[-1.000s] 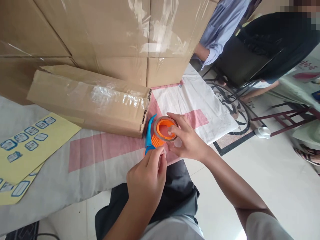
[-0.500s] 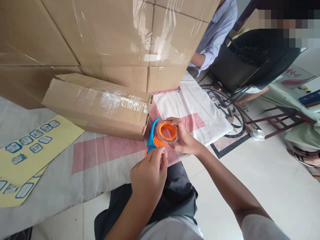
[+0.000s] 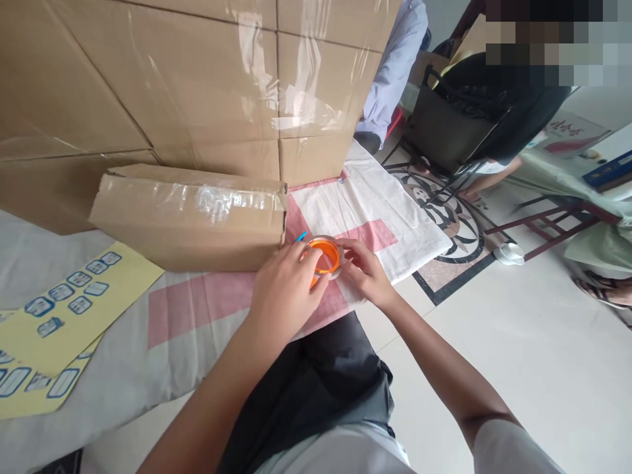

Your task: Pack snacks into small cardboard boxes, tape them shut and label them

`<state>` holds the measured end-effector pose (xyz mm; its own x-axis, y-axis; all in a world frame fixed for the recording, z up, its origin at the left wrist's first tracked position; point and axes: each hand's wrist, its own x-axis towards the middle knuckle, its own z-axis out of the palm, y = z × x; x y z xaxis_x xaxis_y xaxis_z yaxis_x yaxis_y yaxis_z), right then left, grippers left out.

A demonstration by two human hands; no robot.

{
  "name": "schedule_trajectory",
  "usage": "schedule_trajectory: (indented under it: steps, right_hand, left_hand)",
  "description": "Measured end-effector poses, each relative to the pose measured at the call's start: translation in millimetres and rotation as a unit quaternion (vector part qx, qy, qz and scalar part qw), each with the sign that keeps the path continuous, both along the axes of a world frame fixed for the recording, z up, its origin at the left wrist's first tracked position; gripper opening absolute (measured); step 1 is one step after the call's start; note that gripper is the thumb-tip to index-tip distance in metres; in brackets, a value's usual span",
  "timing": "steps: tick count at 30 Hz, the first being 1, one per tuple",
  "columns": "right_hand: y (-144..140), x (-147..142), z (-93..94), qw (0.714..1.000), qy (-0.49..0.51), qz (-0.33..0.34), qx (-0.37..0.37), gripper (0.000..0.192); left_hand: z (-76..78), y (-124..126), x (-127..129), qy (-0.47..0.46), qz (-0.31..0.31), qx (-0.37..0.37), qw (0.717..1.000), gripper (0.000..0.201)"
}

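Observation:
An orange tape dispenser (image 3: 330, 251) with a blue part sits low over the table's front edge, just right of a cardboard box. A roll of clear tape (image 3: 340, 261) is fitted around its orange ring. My left hand (image 3: 284, 289) is closed over the dispenser's left side, thumb at the ring, and covers most of the body and blue part. From the right, my right hand (image 3: 364, 271) grips the roll's edge between thumb and fingers. The long cardboard box (image 3: 197, 227), sealed on top with shiny clear tape, lies on the cloth left of my hands.
Stacked taped cartons (image 3: 207, 85) form a wall behind the box. Yellow sticker sheets (image 3: 108, 289) lie left on the white and pink cloth (image 3: 197, 303). Beyond the cartons sits a person in a light blue shirt (image 3: 395, 66). A black chair (image 3: 454, 125) and reddish wooden stool (image 3: 553, 227) stand right.
My left hand has gone from a pinch below the dispenser to closing over its left side. The view has shifted, and the cardboard box appears turned slightly.

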<state>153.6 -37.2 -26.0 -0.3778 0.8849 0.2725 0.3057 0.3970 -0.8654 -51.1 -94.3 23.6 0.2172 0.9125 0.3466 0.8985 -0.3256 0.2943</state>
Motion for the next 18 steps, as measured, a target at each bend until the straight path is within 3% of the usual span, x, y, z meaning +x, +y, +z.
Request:
schedule_trajectory:
  steps: [3,6,9,13,18]
  right_hand:
    - [-3.5,-7.5,6.6,0.995,0.02,-0.029,-0.089,0.04]
    - [-1.8,-14.5,11.0,0.994,-0.023,-0.075,-0.077,0.052]
    - [3.2,-15.1,7.9,0.997,-0.012,-0.045,-0.069,0.043]
    - [9.4,-6.3,-2.7,0.993,0.046,0.002,-0.108,0.03]
    - [14.5,3.8,-9.3,0.966,0.097,0.064,-0.233,0.038]
  left_hand:
    - [4.9,23.0,8.2,0.038,-0.08,-0.04,0.995,0.053]
    - [3.1,35.8,18.1,0.042,-0.103,-0.103,0.988,0.082]
    - [-4.2,40.5,20.2,0.032,-0.095,-0.152,0.983,0.083]
    - [-17.5,41.2,15.1,0.022,-0.081,-0.151,0.985,0.084]
    - [-21.2,32.0,6.7,0.047,-0.1,-0.103,0.989,0.085]
